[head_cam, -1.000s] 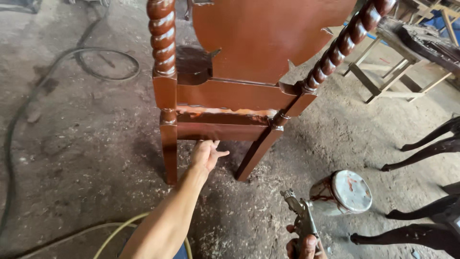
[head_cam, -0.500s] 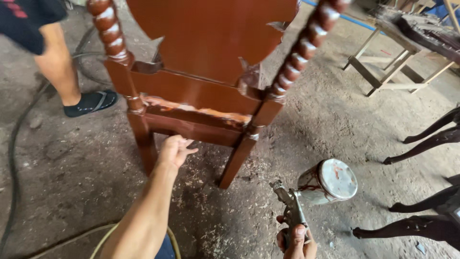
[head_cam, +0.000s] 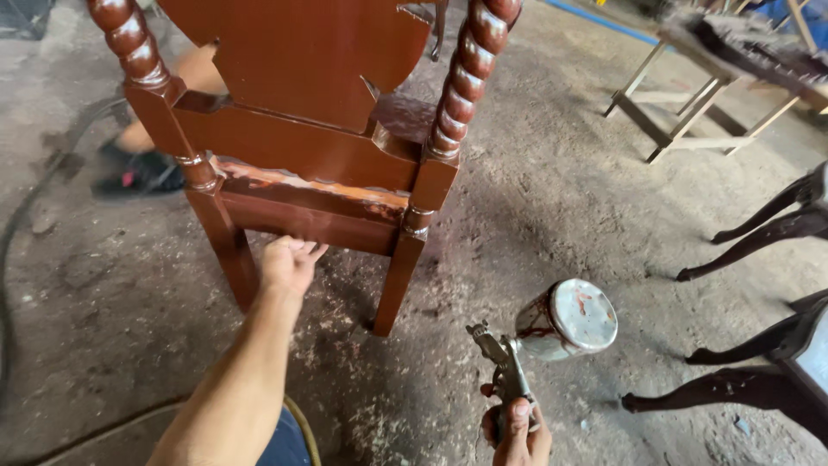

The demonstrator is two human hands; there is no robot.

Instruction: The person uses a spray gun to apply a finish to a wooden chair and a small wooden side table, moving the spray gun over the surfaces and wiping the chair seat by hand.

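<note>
A glossy red-brown wooden chair with twisted back posts stands on the concrete floor, its back toward me. My left hand reaches under the lower back rail, fingers touching the rail's underside between the two rear legs. My right hand is closed around the handle of a metal spray gun, held low at the bottom right. The gun's stained metal cup sits on top, and its nozzle points toward the chair's right rear leg.
Another person's leg and sandalled foot stand behind the chair at left. Dark curved furniture legs line the right edge. A pale wooden frame stands at the back right. A hose runs along the floor at left.
The chair has shifted left and its back now faces me more squarely. My left hand stays under the lower rail. The spray gun remains low at the right, with its cup tipped up.
</note>
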